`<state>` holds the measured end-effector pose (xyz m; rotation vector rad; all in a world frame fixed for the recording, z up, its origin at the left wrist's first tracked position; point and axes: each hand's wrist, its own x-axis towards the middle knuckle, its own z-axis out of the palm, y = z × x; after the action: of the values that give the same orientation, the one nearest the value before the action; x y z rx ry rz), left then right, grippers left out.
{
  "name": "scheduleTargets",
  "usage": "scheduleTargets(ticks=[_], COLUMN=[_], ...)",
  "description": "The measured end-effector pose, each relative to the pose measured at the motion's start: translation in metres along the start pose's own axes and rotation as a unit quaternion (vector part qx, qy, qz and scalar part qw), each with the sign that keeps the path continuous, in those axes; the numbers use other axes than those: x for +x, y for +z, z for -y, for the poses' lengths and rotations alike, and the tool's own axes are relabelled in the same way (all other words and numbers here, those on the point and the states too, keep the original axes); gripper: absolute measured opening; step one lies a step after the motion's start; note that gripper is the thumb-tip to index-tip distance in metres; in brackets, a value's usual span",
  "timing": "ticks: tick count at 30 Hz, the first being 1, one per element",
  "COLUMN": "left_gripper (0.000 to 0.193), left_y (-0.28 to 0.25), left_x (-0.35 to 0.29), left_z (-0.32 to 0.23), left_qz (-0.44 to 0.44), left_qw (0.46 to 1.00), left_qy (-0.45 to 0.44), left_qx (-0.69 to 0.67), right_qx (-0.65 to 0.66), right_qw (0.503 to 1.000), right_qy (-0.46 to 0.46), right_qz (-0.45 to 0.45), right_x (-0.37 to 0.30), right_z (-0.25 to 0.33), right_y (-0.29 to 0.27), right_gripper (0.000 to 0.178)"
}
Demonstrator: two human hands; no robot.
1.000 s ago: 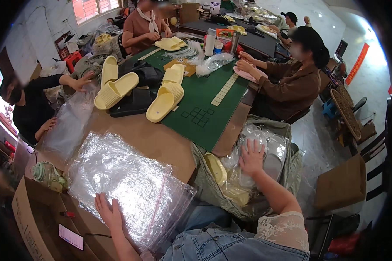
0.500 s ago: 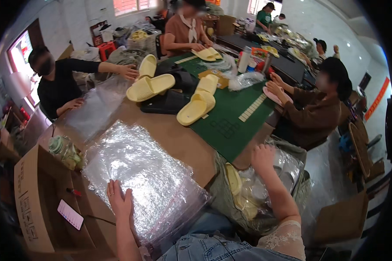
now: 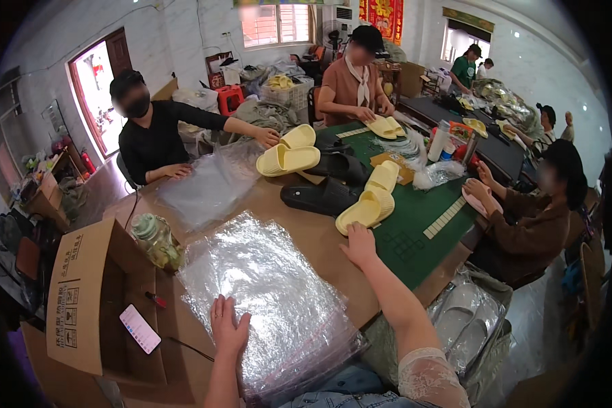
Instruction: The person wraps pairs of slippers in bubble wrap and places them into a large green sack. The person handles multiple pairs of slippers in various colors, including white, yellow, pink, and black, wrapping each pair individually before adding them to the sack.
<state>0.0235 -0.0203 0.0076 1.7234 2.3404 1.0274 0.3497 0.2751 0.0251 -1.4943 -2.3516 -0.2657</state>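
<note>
My left hand lies flat with fingers spread on a stack of clear plastic bags. At the end of my stretched arm, my right hand is at the near end of a pale yellow slipper. Its fingertips meet the slipper's edge, the thumb stands apart, and no grip shows. The slipper overlaps another yellow slipper behind it. Black slippers lie just left of them. Farther left is another yellow pair, beside the hand of a person in black.
A cardboard box stands at the left, near a phone and a glass jar. A sack of bagged slippers is at my right. Co-workers sit around the table, which has a green mat.
My right hand has left the sack of bagged slippers and reached forward to the yellow slipper. My left hand stays on the plastic bags. The whole view has shifted.
</note>
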Motion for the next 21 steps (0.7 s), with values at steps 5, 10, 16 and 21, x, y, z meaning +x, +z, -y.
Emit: scheduleTargets(ticks=[5,10,16,21], left_gripper=[0.063,0.064,0.064,0.063], left_y=[0.002,0.003,-0.001,0.001], left_x=[0.002,0.001,0.002,0.000], left_z=[0.006,0.012,0.003,0.011], left_qz=[-0.001,0.012,0.019,0.008], left_qw=[1.000,1.000,1.000,1.000], left_qy=[0.015,0.009,0.013,0.020], left_qx=[-0.014,-0.004,-0.006,-0.001], right_qx=[-0.053,-0.079,0.027,0.006], right_qw=[0.997,0.980,0.981,1.000], right_qy=[-0.028,-0.177,-0.156,0.006], right_qz=[-0.046,0.034,0.112,0.017], right_x=[-0.028,-0.089,-0.160,-0.174], right_z=[-0.010,-0.016,-0.025,-0.030], right_y=[0.001,-0.040,-0.132,-0.197], right_gripper=[0.030,0.027,0.031,0.030])
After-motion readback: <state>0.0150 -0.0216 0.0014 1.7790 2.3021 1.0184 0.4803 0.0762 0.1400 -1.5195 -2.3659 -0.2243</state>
